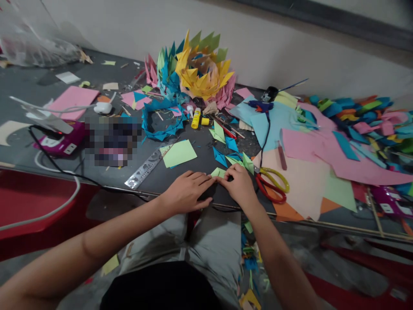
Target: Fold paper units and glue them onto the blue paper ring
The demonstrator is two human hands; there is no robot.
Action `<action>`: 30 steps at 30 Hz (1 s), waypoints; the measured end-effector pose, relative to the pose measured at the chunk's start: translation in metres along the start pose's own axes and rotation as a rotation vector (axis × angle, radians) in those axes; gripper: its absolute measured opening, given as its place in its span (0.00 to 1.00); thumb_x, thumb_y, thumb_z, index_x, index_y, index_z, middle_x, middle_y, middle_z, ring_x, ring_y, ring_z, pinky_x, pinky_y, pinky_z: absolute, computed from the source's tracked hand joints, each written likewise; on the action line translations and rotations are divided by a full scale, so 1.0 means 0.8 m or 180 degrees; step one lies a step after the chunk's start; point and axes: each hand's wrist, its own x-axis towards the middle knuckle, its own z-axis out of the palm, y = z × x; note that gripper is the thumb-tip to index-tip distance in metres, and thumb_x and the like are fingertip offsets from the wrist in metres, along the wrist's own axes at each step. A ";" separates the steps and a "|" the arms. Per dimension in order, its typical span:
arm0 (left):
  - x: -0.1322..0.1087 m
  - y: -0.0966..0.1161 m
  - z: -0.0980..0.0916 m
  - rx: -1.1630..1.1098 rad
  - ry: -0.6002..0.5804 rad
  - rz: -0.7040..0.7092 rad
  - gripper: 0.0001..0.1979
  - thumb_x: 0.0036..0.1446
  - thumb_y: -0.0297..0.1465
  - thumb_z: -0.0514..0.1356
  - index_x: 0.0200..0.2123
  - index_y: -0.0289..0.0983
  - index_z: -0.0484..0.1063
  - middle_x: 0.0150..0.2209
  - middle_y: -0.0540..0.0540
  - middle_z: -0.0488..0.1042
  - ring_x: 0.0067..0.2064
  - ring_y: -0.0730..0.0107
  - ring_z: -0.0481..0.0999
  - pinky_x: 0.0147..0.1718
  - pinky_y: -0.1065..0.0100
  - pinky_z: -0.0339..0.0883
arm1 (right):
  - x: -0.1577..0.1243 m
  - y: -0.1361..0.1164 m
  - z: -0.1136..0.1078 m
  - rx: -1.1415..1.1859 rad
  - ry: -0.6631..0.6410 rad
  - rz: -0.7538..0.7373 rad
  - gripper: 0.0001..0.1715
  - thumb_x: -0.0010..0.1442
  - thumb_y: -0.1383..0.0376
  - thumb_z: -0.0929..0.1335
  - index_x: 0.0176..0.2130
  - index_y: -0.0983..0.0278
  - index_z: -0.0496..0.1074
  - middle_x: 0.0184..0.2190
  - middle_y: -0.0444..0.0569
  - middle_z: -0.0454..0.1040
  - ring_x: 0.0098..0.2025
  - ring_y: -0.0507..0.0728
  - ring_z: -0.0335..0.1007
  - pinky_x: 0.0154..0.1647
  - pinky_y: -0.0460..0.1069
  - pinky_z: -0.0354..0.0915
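Note:
My left hand and my right hand meet at the near edge of the dark table. Both press their fingertips on a small light green folded paper piece lying flat between them. Most of that piece is hidden under my fingers. Loose green and blue folded triangles lie just behind my right hand. Red and yellow scissors rest right of my right hand. A light green paper sheet lies behind my left hand.
A tall paper-module sculpture in yellow, blue, pink and green stands at the back centre. A metal ruler, a yellow glue bottle, pink, blue and orange sheets, a black cable and a purple device lie around.

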 end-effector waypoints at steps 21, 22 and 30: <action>-0.002 0.005 0.001 -0.0007 -0.0331 -0.0213 0.25 0.60 0.45 0.44 0.57 0.41 0.55 0.58 0.47 0.59 0.56 0.63 0.59 0.49 0.62 0.51 | -0.011 0.017 -0.020 0.0449 -0.0300 -0.0757 0.11 0.58 0.62 0.64 0.37 0.61 0.75 0.35 0.50 0.68 0.39 0.55 0.65 0.41 0.51 0.64; -0.001 0.005 0.002 0.0025 -0.0347 -0.0198 0.25 0.60 0.46 0.44 0.57 0.41 0.55 0.58 0.46 0.59 0.56 0.62 0.59 0.49 0.62 0.51 | -0.011 0.016 -0.020 0.0442 -0.0317 -0.0745 0.11 0.58 0.62 0.64 0.37 0.62 0.75 0.35 0.50 0.68 0.39 0.55 0.65 0.41 0.51 0.64; 0.002 0.007 0.001 0.0205 -0.0378 -0.0162 0.27 0.59 0.48 0.44 0.57 0.41 0.55 0.56 0.44 0.60 0.55 0.59 0.59 0.48 0.60 0.52 | -0.009 0.017 -0.025 0.0619 -0.0375 -0.0657 0.10 0.58 0.63 0.65 0.36 0.61 0.75 0.36 0.49 0.69 0.40 0.55 0.67 0.43 0.51 0.65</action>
